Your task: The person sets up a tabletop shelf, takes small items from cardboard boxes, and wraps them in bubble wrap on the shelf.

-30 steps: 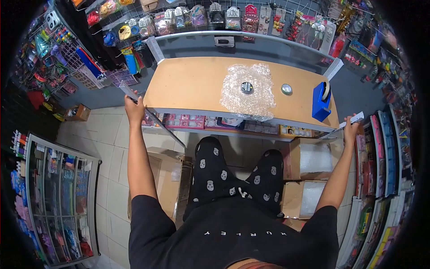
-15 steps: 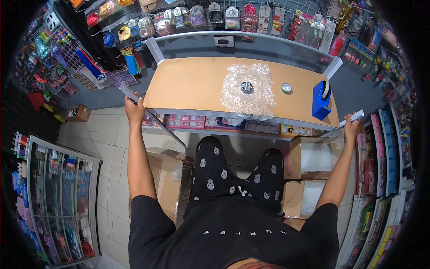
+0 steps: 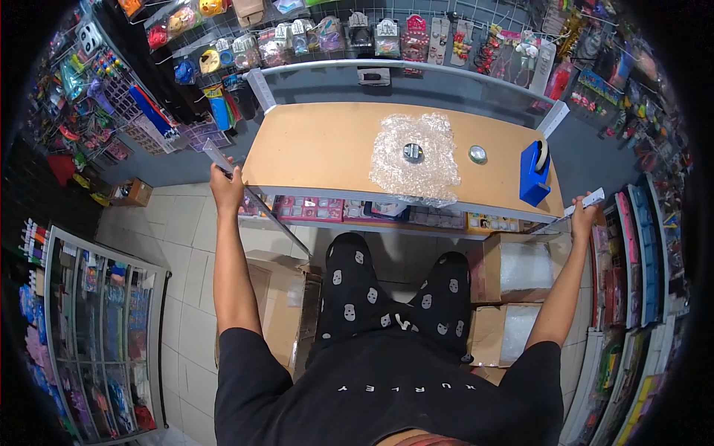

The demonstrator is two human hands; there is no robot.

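My left hand (image 3: 227,186) is wrapped round a pale metal upright (image 3: 216,154) at the left front corner of a wooden shelf top (image 3: 312,145). On the other side, my right hand (image 3: 584,217) grips a similar upright (image 3: 593,198) at the right front corner. Between them, a sheet of bubble wrap (image 3: 394,163) lies on the wood with a small round dark item (image 3: 413,152) on it. A second round item (image 3: 477,154) rests right of the wrap, and a blue tape dispenser (image 3: 534,175) stands near the right end.
Goods in small boxes (image 3: 309,208) fill a lower shelf. Open cardboard boxes (image 3: 271,316) stand on the floor left of my legs, and others (image 3: 487,331) to the right. A glass display case (image 3: 104,334) is at the left. Packed accessories (image 3: 387,37) hang on the back wall.
The view has tilted slightly, so the shelf top and the items on it sit a little lower. Both hands keep their hold on the uprights.
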